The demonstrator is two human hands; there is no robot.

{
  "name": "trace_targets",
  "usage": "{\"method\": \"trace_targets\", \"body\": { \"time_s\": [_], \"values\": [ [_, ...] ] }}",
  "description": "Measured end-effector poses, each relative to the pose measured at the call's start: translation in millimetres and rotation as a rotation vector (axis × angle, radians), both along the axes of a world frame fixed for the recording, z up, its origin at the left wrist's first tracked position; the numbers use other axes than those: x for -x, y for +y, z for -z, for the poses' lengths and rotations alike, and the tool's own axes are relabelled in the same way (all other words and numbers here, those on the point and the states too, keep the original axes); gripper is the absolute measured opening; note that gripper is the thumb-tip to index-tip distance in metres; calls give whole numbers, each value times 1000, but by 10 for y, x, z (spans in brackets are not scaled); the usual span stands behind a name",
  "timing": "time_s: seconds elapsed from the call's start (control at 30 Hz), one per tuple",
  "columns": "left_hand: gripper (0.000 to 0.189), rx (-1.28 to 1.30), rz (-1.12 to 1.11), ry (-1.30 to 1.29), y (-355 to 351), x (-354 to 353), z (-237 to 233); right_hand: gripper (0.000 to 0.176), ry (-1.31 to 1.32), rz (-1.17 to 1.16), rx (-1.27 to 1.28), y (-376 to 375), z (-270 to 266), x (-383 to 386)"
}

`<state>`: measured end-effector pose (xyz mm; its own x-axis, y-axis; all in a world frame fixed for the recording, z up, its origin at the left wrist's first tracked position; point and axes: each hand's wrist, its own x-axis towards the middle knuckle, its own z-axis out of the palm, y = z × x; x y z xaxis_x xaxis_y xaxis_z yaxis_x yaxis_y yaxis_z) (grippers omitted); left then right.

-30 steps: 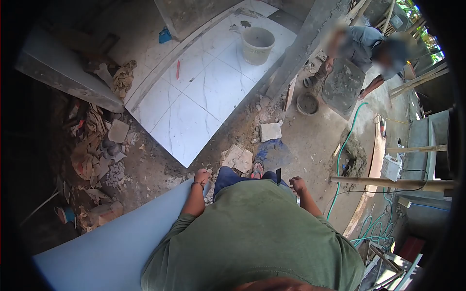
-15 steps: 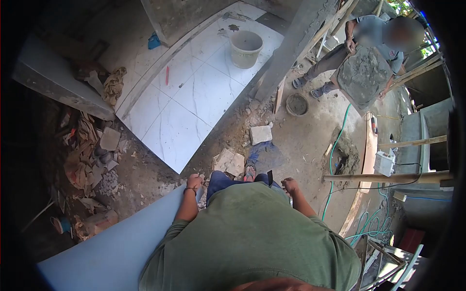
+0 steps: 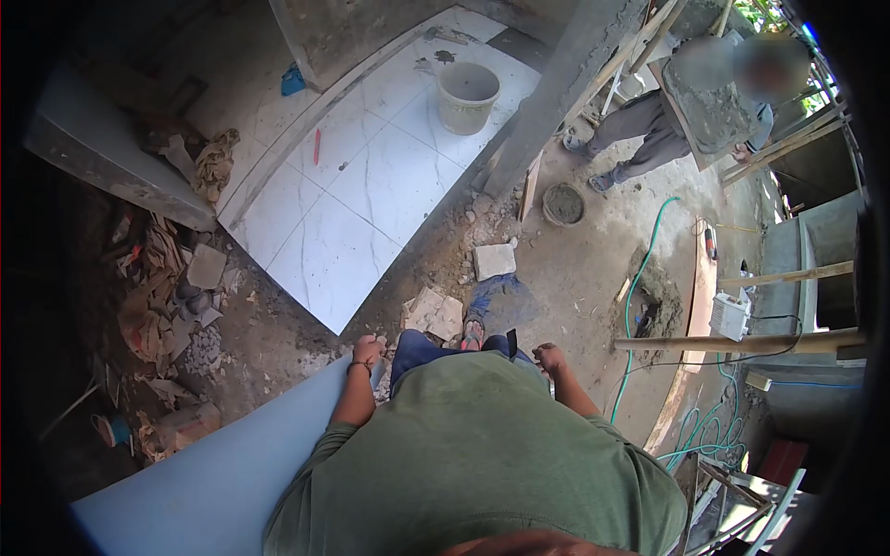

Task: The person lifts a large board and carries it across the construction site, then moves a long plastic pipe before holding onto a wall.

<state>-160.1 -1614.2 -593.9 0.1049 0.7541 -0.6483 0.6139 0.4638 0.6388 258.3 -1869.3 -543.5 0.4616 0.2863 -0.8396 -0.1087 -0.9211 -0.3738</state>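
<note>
Head | left fingers [image 3: 373, 344] beside board [image 3: 218, 468], right fingers [image 3: 543, 353]: curled, holds unclear | cardboard [image 3: 141, 326]: any print illegible

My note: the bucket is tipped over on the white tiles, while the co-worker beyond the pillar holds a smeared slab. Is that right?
Not quite: the bucket isn't tipped over; the head view shows it upright on the white tiles. The co-worker beyond the pillar does hold a smeared slab.
</note>
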Motion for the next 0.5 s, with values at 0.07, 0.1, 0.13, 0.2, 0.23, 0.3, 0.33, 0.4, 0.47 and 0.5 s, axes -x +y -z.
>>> {"method": "trace_targets", "body": {
  "time_s": [0.07, 0.1, 0.13, 0.2, 0.23, 0.3, 0.33, 0.4, 0.47, 0.5],
  "values": [
    [28, 16, -17, 0, -7, 26, 38, 37, 3, 5, 2, 14, -2, 7],
    [29, 47, 12, -6, 4, 66, 106, 37, -12, 12, -11, 18, 5, 18],
    [36, 76, 42, -14, 26, 106, 183, 38, -29, 21, -25, 17, 14, 27],
    [33, 68, 39, -33, 18, 118, 287, 38, -57, -7, -26, 36, -3, 9],
    [24, 32, 2, -42, -22, 120, 312, 38, -66, -43, -12, 56, -34, 3],
    [20, 9, -31, -65, -46, 62, 276, 38, -84, -76, -7, 142, -149, -2],
    [19, 25, -30, -74, -63, 53, 174, 38, -71, -94, 15, 183, -121, -77],
    [18, 80, -91, -137, -78, 15, 27, 38, -40, -134, 55, 331, -50, -213],
    [18, 88, 2, -83, -41, 1, -39, 37, -61, -96, -13, 604, -115, -463],
    [19, 93, 43, -52, -43, 24, -47, 37, -76, -77, -56, 748, -101, -662]
  ]
}}
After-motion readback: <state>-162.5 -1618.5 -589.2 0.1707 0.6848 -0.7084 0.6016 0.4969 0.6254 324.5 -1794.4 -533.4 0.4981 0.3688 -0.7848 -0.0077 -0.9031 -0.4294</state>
